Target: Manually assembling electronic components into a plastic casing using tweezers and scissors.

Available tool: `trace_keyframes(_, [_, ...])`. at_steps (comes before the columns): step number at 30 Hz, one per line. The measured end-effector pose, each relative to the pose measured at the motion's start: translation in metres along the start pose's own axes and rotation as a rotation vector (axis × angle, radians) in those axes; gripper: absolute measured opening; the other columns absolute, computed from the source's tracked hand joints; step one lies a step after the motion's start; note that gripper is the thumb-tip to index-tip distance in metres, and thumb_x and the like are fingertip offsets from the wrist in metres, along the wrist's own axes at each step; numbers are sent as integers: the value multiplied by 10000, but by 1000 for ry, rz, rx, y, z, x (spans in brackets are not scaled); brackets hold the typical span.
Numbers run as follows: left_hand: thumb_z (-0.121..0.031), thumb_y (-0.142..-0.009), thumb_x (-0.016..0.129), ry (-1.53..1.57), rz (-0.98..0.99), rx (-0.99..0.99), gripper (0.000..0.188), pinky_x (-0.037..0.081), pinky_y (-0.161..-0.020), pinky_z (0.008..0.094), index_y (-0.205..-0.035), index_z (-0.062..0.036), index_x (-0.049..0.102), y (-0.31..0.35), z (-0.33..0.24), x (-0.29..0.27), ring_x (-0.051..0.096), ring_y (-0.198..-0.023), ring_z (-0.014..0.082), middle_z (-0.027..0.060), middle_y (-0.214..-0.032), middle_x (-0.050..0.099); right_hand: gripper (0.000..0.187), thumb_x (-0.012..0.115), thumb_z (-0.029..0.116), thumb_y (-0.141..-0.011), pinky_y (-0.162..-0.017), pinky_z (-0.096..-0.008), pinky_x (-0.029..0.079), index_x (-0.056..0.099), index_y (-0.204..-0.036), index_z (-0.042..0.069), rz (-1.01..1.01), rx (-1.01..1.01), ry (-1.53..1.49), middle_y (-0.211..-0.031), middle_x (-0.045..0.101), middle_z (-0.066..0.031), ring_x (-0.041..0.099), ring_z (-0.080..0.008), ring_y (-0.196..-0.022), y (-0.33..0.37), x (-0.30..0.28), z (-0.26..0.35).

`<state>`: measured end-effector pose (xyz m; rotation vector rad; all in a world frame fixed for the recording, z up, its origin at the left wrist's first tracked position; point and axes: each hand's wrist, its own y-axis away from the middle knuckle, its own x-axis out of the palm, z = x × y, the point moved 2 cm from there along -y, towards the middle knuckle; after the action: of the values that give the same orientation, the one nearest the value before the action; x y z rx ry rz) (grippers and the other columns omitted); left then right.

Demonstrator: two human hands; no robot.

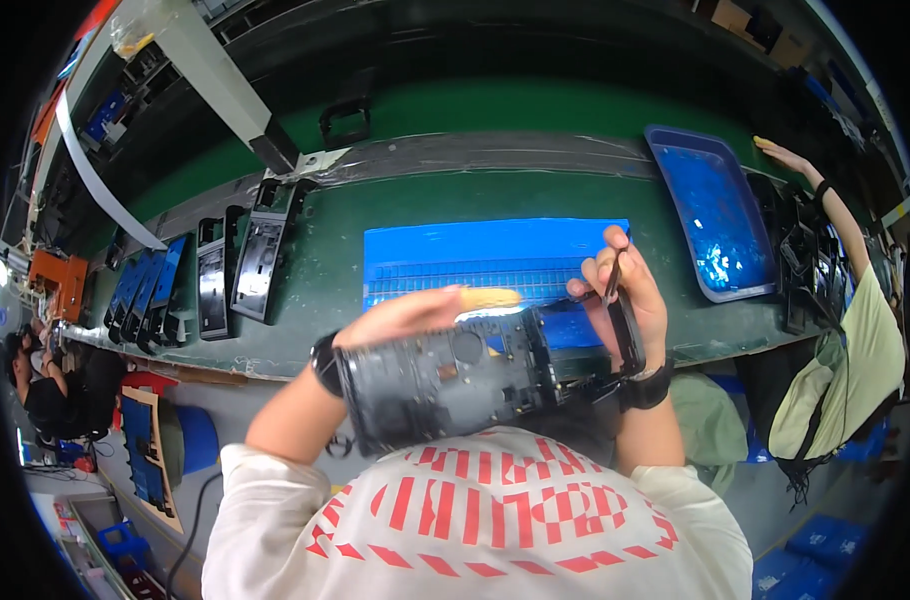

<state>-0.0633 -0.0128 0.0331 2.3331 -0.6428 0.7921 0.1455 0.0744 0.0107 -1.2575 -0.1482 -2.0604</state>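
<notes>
In front of my chest is a large black plastic housing point(445, 385), tilted, with ribs, holes and small fittings on its face. My left hand point(415, 312) lies along its far edge and steadies it, with yellow covers on the outstretched fingers. The palm side is hidden behind the housing. My right hand point(635, 300) grips a narrow black frame point(627, 335) at the housing's right end, fingers bent around its upper part. Whether frame and housing are joined I cannot tell. Beneath both hands lies a blue mat point(495, 238) with a grid pattern.
Black housings point(260, 265) stand at the left of the green bench point(325, 215), beside several blue-faced ones point(155, 285). On the right is a blue tray point(665, 190) with shiny contents. Further right, a co-worker's arm point(845, 225) reaches over more black parts. A white post point(210, 75) rises behind.
</notes>
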Motion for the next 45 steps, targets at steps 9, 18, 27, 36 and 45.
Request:
trace_keyframes(9, [-483,-794,439,116,-138,712,684,384,-878,513,-1312,-99,212,19,26,2,409,-1134,365,197,-1272,364,259,532,15,-818,-681,-227,416,357,-979,115,-444,-201,233,-785,580,-70,539,-110,-737,6,42,-39])
trace_keyframes(18, [183,-660,513,-87,-266,637,869,456,-849,425,-1337,-162,90,30,33,-38,453,-1107,276,149,-1250,365,313,549,-14,-802,-662,-248,446,313,-982,87,-309,-228,412,-767,558,-63,531,-107,-667,-3,62,-54])
trace_keyframes(27, [93,-766,496,-62,-196,678,769,309,-965,378,-1346,-116,36,30,28,-40,382,-1173,220,136,-1277,350,364,557,-66,-773,-695,-263,474,280,-959,79,-261,-136,581,-754,584,-108,600,-177,-734,-31,62,-78])
trace_keyframes(36, [52,-687,564,-136,-160,662,840,258,-1003,377,-1352,-45,60,35,32,-37,298,-1236,252,141,-1328,265,325,574,39,-781,-665,-293,491,309,-968,49,-248,-80,1007,-648,523,-52,542,-128,-588,-39,63,-80])
trace_keyframes(45, [78,-666,563,-262,-109,707,869,318,-962,350,-1358,-45,52,26,34,-38,326,-1216,236,129,-1324,275,340,575,56,-779,-670,-322,506,306,-982,15,-288,-29,1125,-587,484,-27,504,-100,-553,-41,56,-74])
